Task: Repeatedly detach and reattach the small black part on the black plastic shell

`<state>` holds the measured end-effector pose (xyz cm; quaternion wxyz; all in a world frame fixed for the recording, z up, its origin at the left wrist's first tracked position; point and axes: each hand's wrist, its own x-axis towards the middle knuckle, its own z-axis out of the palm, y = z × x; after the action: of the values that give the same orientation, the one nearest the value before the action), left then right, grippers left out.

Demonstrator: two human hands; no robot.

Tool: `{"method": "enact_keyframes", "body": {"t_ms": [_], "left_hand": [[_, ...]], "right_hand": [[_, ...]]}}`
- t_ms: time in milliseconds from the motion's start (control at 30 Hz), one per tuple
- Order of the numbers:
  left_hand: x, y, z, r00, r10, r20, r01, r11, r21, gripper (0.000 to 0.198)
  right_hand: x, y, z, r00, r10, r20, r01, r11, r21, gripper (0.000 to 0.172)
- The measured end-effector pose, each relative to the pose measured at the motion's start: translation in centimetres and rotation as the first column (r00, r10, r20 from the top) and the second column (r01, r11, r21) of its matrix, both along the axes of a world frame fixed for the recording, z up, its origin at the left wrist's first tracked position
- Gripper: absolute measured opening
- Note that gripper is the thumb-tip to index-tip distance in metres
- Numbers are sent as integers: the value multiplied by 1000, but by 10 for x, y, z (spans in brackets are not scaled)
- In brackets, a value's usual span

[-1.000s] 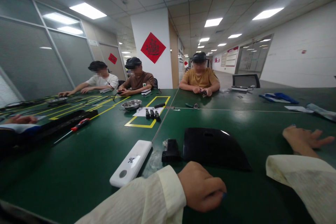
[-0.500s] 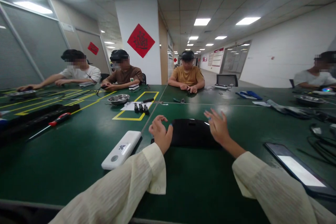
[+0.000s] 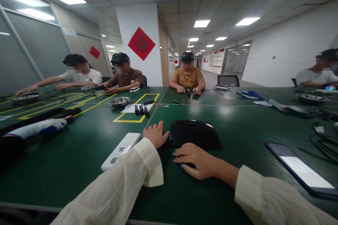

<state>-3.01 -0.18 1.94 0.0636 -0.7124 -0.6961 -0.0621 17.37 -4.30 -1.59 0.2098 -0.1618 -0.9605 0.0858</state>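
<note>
A metal bowl (image 3: 119, 101) sits far back on the table (image 3: 79, 161); its contents can't be made out. The left hand (image 3: 155, 134), fingers spread, touches the black cover (image 3: 194, 133), whose long axis runs left-right. The right hand (image 3: 196, 160) lies flat, fingers loosely apart, at its near edge.

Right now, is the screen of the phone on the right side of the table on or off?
On. The phone lies flat, face up on the green table, and a large white patch of its screen is lit.

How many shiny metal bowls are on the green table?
2. One metal bowl sits left of the yellow-taped rectangle; another metal bowl is far right. A third may sit at the far left edge, blurred.
</note>
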Motion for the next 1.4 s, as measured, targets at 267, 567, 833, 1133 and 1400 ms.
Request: {"method": "enact_keyframes", "body": {"t_ms": [267,567,833,1133,1400], "left_hand": [[-18,0,14,988,-120,-96,80,935,-345,93],[-26,6,18,936,-351,33,333,850,-409,78],[-12,1,22,960,-272,-72,257,953,-162,41],[1,5,13,997,-64,42,50,962,268,41],[15,-10,-4,848,-515,-125,488,667,563,42]], "right_hand": [[-2,3,-7,996,-11,-90,32,970,241,24],[-1,5,-10,989,-6,-150,54,948,314,20],[0,7,-10,991,-41,-129,86,927,365,22],[-2,6,-12,926,-211,-313,301,914,274,40],[-4,20,-21,722,-455,-521,502,863,-58,65]]}}
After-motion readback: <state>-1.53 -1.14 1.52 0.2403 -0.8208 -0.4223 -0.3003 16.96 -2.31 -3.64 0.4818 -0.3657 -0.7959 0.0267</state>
